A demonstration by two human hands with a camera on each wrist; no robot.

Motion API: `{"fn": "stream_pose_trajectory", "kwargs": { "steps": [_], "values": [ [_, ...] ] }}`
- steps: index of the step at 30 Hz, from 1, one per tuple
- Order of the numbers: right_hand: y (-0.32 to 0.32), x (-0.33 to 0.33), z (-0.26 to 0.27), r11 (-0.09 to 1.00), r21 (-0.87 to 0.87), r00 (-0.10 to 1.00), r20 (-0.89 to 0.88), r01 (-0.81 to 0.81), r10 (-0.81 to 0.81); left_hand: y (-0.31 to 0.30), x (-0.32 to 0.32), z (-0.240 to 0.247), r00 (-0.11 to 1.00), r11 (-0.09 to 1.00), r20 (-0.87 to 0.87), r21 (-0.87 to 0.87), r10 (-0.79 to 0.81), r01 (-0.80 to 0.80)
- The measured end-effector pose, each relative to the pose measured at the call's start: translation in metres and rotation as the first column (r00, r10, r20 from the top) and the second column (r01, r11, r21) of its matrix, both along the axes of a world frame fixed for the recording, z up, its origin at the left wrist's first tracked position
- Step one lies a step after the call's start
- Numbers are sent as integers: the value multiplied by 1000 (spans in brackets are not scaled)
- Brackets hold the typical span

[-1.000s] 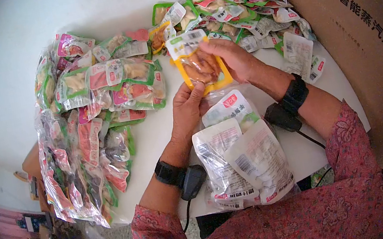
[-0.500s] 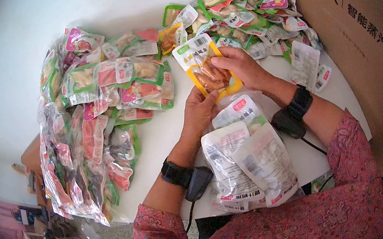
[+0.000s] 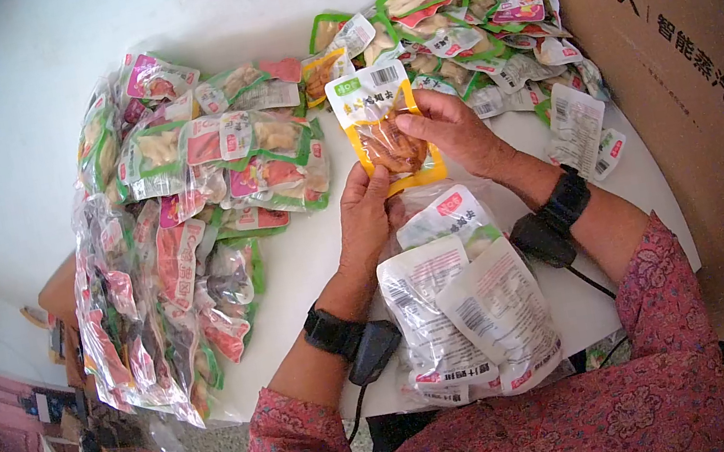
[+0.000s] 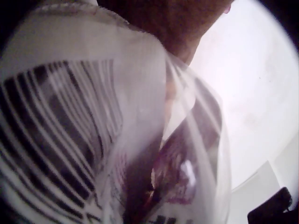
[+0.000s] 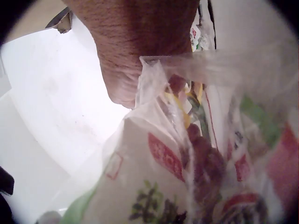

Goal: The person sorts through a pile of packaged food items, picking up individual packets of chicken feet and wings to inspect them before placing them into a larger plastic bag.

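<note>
A yellow-edged food pouch (image 3: 394, 149), with browned pieces behind its clear window, is held in both hands in the head view. My left hand (image 3: 365, 216) pinches its lower left corner, thumb on the front. Along the right edge, my right hand (image 3: 462, 135) grips it with the thumb lying over the front. Right below the hands, several white pouches (image 3: 430, 286) sit in a clear plastic bag (image 4: 223, 140) at the table's front edge. The wrist views are mostly filled by this bag and its pouches; the fingertips are hidden there.
Bagged pouches (image 3: 168, 153) cover the left of the white table (image 3: 303, 245). A heap of loose pouches (image 3: 454, 29) lies at the back right, with a white-backed pouch (image 3: 576, 118) below it. A big cardboard box (image 3: 707, 168) stands along the right side.
The yellow-edged pouch tilts left, then comes back more upright, still held by both hands. The head view has shifted slightly. The bag and the heaps stay in place.
</note>
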State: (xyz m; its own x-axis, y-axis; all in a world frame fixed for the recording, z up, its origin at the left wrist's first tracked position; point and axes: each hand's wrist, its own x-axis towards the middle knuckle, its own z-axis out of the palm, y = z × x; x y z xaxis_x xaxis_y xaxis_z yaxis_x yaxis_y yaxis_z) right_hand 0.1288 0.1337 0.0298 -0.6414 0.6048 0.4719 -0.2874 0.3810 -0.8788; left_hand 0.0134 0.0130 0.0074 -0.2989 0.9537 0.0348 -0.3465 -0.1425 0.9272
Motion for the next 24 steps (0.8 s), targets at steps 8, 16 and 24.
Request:
{"fn": "stream_pose_trajectory", "kwargs": {
  "steps": [8,16,24],
  "values": [
    [-5,2,5,999,51,1000,25,-2,0,-1,-2,-1,998,999,-50,22,30,-29],
    [-1,0,-2,998,59,999,36,13,-15,0,-1,-4,998,996,-36,71,55,-52],
    [-7,4,6,999,44,998,65,-10,7,-1,-1,-2,998,994,-43,99,48,-44]
  ]
}}
